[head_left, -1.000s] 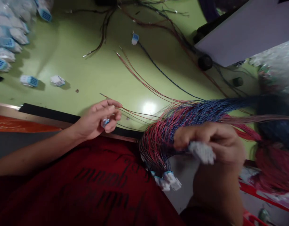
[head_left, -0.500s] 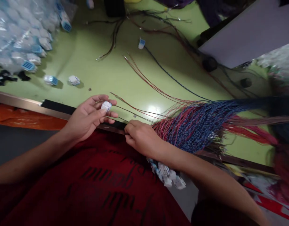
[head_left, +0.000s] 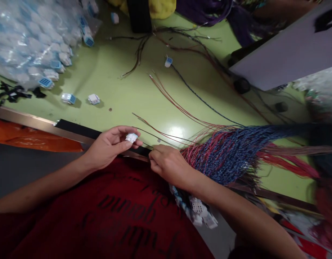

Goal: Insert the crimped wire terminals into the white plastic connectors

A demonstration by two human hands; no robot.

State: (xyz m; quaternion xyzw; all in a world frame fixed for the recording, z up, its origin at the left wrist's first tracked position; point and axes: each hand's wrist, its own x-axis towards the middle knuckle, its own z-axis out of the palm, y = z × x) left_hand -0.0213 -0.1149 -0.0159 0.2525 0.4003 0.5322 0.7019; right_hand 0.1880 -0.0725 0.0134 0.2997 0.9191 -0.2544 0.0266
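Observation:
My left hand [head_left: 109, 145] pinches a small white connector [head_left: 131, 137] between thumb and fingers at the near edge of the green table [head_left: 122, 93]. My right hand [head_left: 168, 163] is closed just to its right, fingertips pinched on a thin wire [head_left: 155, 135] at the table edge. A thick bundle of red and blue twisted wires [head_left: 230, 151] runs from the right past my right wrist. Its white connectors [head_left: 201, 212] hang below my right forearm.
A clear bag of white and blue connectors [head_left: 28, 43] lies at the far left, with two loose connectors [head_left: 81, 98] near it. A wired connector [head_left: 168, 62] and loose wires spread across the table's middle. A grey board [head_left: 290, 54] stands at the far right.
My right hand let go of a white connector, came down left to the table edge and pinched a wire. My left hand turned its connector and stayed near the edge.

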